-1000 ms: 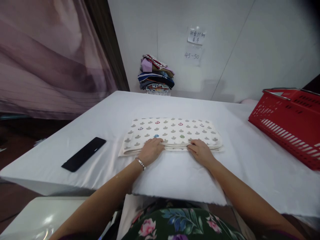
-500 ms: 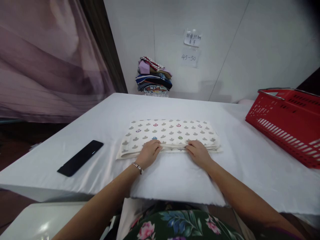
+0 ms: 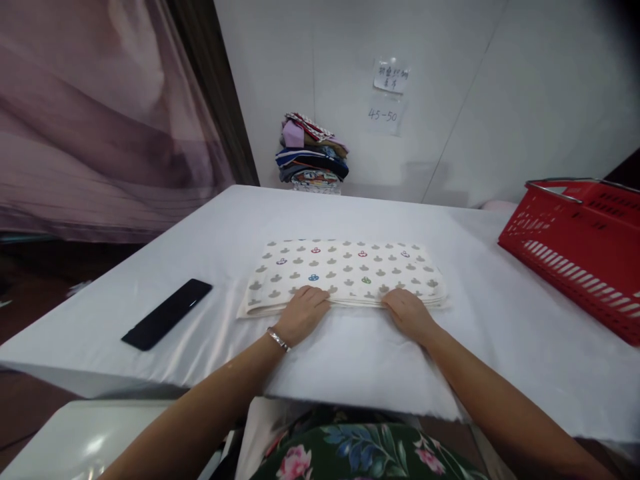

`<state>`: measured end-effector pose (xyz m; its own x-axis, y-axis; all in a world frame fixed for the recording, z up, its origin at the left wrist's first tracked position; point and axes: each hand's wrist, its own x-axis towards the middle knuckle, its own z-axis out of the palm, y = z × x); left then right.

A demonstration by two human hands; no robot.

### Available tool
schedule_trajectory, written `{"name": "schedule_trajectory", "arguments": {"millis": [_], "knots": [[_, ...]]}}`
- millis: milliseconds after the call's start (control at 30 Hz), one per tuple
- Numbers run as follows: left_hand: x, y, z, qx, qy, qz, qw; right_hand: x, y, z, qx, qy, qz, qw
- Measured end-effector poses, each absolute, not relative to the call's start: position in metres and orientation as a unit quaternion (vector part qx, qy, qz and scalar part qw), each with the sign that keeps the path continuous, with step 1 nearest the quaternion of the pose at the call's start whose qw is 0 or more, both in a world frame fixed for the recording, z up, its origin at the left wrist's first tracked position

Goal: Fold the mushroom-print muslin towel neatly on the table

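A folded white cloth (image 3: 345, 270) with a small grey, red, blue and green print lies flat as a wide rectangle on the white-covered table (image 3: 360, 353). Several layers show along its front edge. My left hand (image 3: 304, 312), a bracelet on its wrist, is closed on this front edge left of the middle. On the same edge, right of the middle, my right hand (image 3: 407, 312) is closed too. Fingers lie over the top layer on both sides; the thumbs are mostly hidden.
A black phone-like slab (image 3: 167, 313) lies at the left of the table. To the right stands a red plastic basket (image 3: 575, 247) with a metal handle. Folded clothes (image 3: 313, 153) are stacked at the back wall, near paper notes (image 3: 385, 115). A pink curtain (image 3: 100, 120) hangs at left.
The cloth's front edge has come down towards me and lies flatter, its top layer now over the lower one. Both hands moved slightly nearer with it. The whole view shifted a little.
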<state>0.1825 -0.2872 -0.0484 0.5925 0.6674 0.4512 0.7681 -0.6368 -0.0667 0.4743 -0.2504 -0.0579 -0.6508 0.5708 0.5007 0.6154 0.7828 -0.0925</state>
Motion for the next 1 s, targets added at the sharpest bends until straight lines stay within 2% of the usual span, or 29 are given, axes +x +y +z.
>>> {"name": "schedule_trajectory", "arguments": {"millis": [200,600,767,1000], "knots": [[0.185,-0.289,-0.052,-0.877,-0.422,-0.183,0.138,0.476,-0.251,-0.058,-0.304,-0.923,-0.037,0.232],[0.155,-0.314,-0.037,-0.834,-0.526,-0.115,0.120,0.479,-0.248,-0.068,-0.333,-0.905,-0.006,0.265],[0.130,-0.327,-0.032,-0.814,-0.557,-0.127,0.105,0.479,-0.246,-0.072,-0.352,-0.899,0.005,0.261],[0.109,-0.338,-0.027,-0.766,-0.618,-0.165,0.062,0.481,-0.243,-0.076,-0.385,-0.877,0.084,0.275]]}}
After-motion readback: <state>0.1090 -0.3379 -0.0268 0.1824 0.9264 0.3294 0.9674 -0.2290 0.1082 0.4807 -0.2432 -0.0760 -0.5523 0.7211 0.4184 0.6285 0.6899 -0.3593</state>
